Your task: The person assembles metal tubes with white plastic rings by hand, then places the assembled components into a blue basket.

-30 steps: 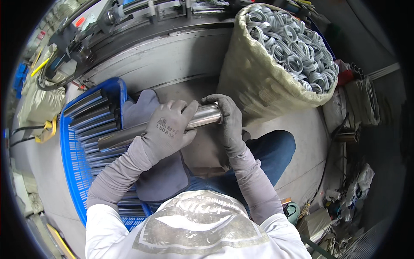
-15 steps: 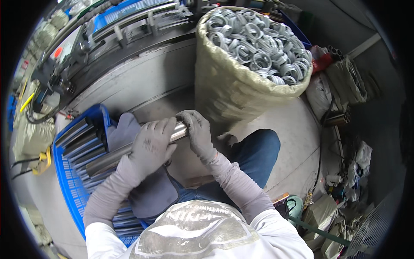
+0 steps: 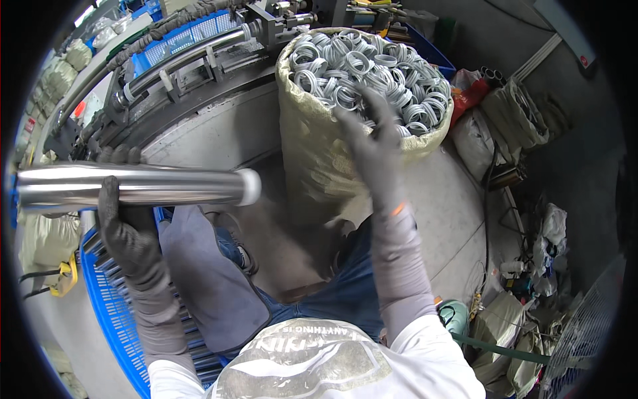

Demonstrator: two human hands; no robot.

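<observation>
A shiny metal tube [image 3: 166, 185] lies nearly level at the left, raised above the blue basket. My gloved left hand [image 3: 127, 233] is closed around it from below, with the thumb on the near side. On the tube's right end sits a white ring or cap [image 3: 250, 187]; which one, I cannot tell. My gloved right hand [image 3: 377, 153], slightly blurred, is empty with fingers apart. It hovers at the near rim of a tall woven sack [image 3: 312, 143] heaped with pale grey rings [image 3: 359, 63], and its fingertips overlap the rings in view.
More tubes [image 3: 193, 332] fill the blue basket [image 3: 109, 312] by my left leg. A grey pad [image 3: 206, 279] covers my left thigh. Behind stands a machine bench [image 3: 199, 100] with a long rod. Folded sacks [image 3: 518, 120] and bags line the right side.
Both hands were on a tube low over my lap. My left hand has carried it up and left; my right hand has let go and moved up and right to the sack.
</observation>
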